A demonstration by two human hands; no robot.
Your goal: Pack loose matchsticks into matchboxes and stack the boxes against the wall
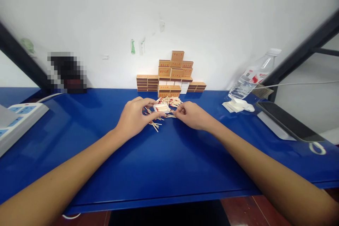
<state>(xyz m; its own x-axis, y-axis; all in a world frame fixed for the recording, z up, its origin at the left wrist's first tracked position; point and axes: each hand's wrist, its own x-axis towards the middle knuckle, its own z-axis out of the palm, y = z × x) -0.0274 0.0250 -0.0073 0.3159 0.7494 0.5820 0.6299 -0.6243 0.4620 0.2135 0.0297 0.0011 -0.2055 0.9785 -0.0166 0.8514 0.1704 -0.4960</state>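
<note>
The person's left hand (135, 116) and right hand (193, 114) meet over a small white tray (162, 107) of matches, which lies directly between the two grips; it touches the left fingertips and sits just beside the right ones. The left hand is on the tray, its forefinger curled over the far side and its thumb pressed against the near edge, so this grip is clamped on the tray. The right hand's fingertips are drawn together at the tray's right end; whether they pinch a match is too small to tell. The tray's long axis runs crosswise, from one hand to the other, and the matches inside seem to lie along it.

Loose matches (154, 124) are scattered on the blue table (169, 162) under and just short of the left thumb; more lie just beyond the tray, between the grips and the stack of matchboxes (173, 72). That stack stands well beyond both hands against the wall; nothing rises between it and the fingers except the strewn matches.

Well off to the right of the right hand, a water bottle (251, 77) leans above a small white pad (235, 105), with a phone (288, 122) farther right again. Well off to the left of the left hand, a power strip (18, 116) rests at the table's edge. None of these is near enough to crowd either grip.
</note>
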